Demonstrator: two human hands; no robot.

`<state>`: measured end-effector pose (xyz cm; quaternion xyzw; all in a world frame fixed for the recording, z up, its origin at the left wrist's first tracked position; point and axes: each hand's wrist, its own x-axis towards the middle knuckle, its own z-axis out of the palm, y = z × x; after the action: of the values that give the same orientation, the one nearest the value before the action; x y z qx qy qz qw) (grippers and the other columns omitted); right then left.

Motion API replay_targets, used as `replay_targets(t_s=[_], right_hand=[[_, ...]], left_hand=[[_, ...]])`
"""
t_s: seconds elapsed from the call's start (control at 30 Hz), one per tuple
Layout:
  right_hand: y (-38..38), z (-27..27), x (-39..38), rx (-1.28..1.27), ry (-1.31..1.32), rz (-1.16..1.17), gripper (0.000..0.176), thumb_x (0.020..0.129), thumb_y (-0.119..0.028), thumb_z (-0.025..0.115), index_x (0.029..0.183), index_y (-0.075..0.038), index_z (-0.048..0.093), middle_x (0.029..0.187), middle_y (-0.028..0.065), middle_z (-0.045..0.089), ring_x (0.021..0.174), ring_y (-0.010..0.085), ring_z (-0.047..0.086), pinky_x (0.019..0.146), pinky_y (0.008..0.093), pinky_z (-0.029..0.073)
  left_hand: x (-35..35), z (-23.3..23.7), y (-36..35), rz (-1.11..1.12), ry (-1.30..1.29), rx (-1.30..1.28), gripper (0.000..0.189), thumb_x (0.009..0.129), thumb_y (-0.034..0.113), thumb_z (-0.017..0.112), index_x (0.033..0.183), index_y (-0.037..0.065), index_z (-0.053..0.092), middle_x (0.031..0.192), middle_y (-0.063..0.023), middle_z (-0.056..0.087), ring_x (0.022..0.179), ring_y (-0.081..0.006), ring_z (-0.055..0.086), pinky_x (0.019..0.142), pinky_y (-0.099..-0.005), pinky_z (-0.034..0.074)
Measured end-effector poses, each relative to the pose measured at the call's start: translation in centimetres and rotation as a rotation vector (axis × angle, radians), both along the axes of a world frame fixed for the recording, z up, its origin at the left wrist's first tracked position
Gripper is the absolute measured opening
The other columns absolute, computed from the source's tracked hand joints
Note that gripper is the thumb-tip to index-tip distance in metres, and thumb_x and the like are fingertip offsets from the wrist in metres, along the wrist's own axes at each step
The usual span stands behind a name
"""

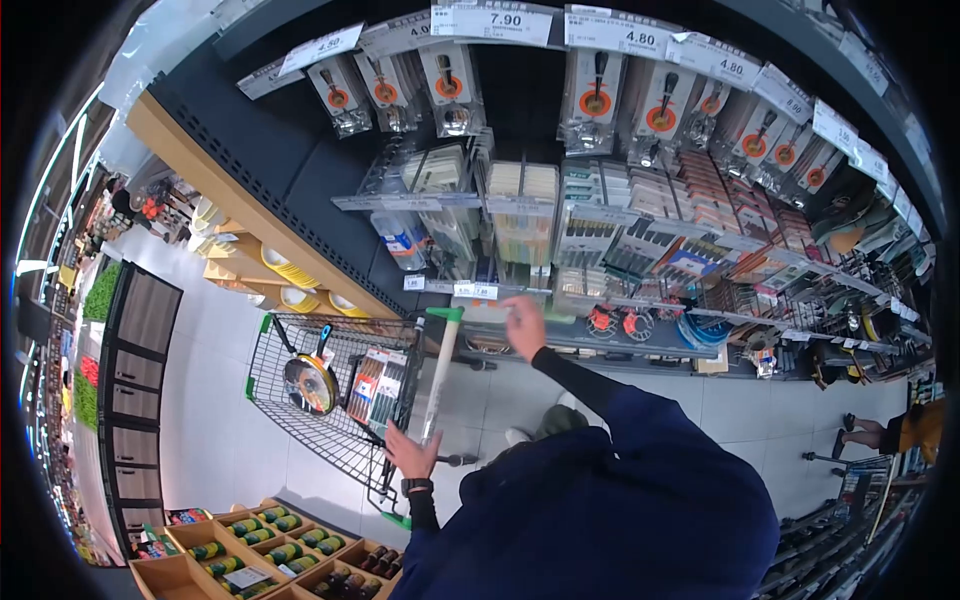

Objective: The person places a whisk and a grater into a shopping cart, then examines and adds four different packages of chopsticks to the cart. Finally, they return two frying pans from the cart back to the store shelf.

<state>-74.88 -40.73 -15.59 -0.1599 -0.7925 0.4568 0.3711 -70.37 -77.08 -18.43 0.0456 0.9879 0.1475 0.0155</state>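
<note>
- While the person is standing at a shop shelf, the left hand (412, 455) is clenching around the pale, tube-shaped cart handle (438, 370) with green end caps, low down on the bar.
- A dark wristwatch (416, 486) is sitting on that wrist, just above a black sleeve.
- The cart handle is running up from the left hand towards the shelf, and its upper green cap is lying just beside the right hand (525, 325).
- The right hand is reaching out on a black-sleeved arm (575, 375), fingers loose and spread, gripping nothing that shows; it is somewhat blurred.
- It is hovering close under the grey metal shelf edge (478, 290) with white price labels; whether it is touching the edge cannot be told.
- The black wire shopping cart (300, 450) with green corners is standing left of both hands, joined to the handle.
- A round dark frying pan (308, 383) with a blue and black grip is lying inside the cart, next to a stack of flat printed packets (375, 390).
- Carded kitchen utensils with orange rings (596, 100) are hanging on the top row, well above the right hand.
- Wooden crates of green bottles (280, 545) are standing below the cart.
- Another person (900, 432) is crouching at the far right, well apart.
</note>
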Motion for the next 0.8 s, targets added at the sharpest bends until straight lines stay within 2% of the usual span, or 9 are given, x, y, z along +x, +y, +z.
replay_targets(t_s=[0.17,0.27,0.3,0.4,0.5,0.6,0.67,0.73,0.8], right_hand=[[8.0,8.3,0.4,-0.003,0.102,-0.213,0.038,0.077,0.01,0.049,0.112,-0.002,0.057,0.106,0.0157,0.057,0.099,0.0315,0.058,0.079,0.0355,0.049],[9.4,12.4,0.1,0.068,0.195,-0.148,0.044,0.079,0.01,0.049,0.122,-0.002,0.054,0.113,0.0157,0.055,0.105,0.0313,0.058,0.084,0.0344,0.049],[10.0,12.9,0.2,0.116,0.139,-0.074,0.048,0.08,0.009,0.049,0.127,-0.002,0.052,0.129,0.0166,0.053,0.111,0.0325,0.056,0.087,0.0345,0.049],[10.3,14.4,-0.7,0.257,0.161,-0.069,0.055,0.08,0.011,0.048,0.132,-0.002,0.049,0.143,0.0165,0.046,0.113,0.0292,0.057,0.085,0.0329,0.05],[10.4,14.6,-1.3,0.212,0.15,-0.042,0.059,0.08,0.01,0.05,0.137,-0.001,0.044,0.15,0.0173,0.04,0.114,0.03,0.056,0.087,0.0339,0.049],[10.5,13.3,-2.2,0.243,0.144,-0.082,0.057,0.08,0.008,0.054,0.136,0.0,0.043,0.145,0.0164,0.045,0.115,0.0299,0.056,0.087,0.0344,0.049],[10.6,12.3,-2.9,0.181,0.145,-0.147,0.054,0.081,0.005,0.057,0.133,0.0,0.045,0.141,0.0165,0.048,0.114,0.0296,0.055,0.088,0.034,0.048],[10.7,11.5,-3.4,0.114,0.145,-0.213,0.05,0.082,0.002,0.059,0.13,0.0,0.047,0.137,0.0166,0.052,0.114,0.0294,0.055,0.088,0.0336,0.048],[10.8,11.0,-3.6,0.125,0.075,-0.293,0.037,0.084,-0.01,0.065,0.118,0.0,0.054,0.115,0.0178,0.061,0.107,0.0288,0.059,0.085,0.0366,0.049]], left_hand=[[-1.4,-0.3,-1.9,-0.03,0.018,-0.012,0.12,0.068,0.064,0.073,0.148,-0.006,0.019,0.141,-0.0282,0.04,0.135,-0.0398,0.034,0.111,-0.0601,0.02],[-2.1,-1.1,-3.2,-0.041,0.035,-0.034,0.119,0.069,0.064,0.073,0.149,-0.005,0.018,0.142,-0.0275,0.039,0.136,-0.039,0.033,0.11,-0.061,0.02],[-2.3,-1.0,-3.5,-0.039,0.038,-0.031,0.119,0.069,0.064,0.073,0.149,-0.005,0.018,0.143,-0.0272,0.039,0.136,-0.0388,0.033,0.11,-0.0614,0.02],[-2.7,-1.0,-4.0,-0.028,0.031,-0.023,0.119,0.068,0.063,0.074,0.15,-0.004,0.018,0.142,-0.0264,0.039,0.136,-0.0386,0.034,0.11,-0.0621,0.02],[-2.8,-1.0,-4.1,-0.036,0.039,-0.01,0.12,0.068,0.064,0.073,0.15,-0.003,0.018,0.142,-0.0267,0.039,0.135,-0.0391,0.035,0.11,-0.0618,0.021],[-3.0,-1.3,-4.6,-0.062,0.092,0.027,0.12,0.068,0.065,0.073,0.15,-0.003,0.018,0.143,-0.0266,0.039,0.134,-0.0398,0.035,0.11,-0.0624,0.02],[-2.5,0.9,-3.5,-0.062,0.148,0.13,0.111,0.073,0.056,0.073,0.149,-0.004,0.019,0.143,-0.0262,0.039,0.134,-0.0409,0.035,0.11,-0.0617,0.02],[-1.7,3.2,-1.5,-0.052,0.334,0.29,0.097,0.08,0.04,0.074,0.148,-0.004,0.023,0.144,-0.0255,0.039,0.133,-0.0413,0.035,0.112,-0.0568,0.021],[-0.3,6.1,2.1,-0.067,0.373,0.541,0.077,0.083,0.02,0.071,0.144,-0.006,0.032,0.142,-0.0244,0.041,0.132,-0.0383,0.038,0.113,-0.0457,0.024]])
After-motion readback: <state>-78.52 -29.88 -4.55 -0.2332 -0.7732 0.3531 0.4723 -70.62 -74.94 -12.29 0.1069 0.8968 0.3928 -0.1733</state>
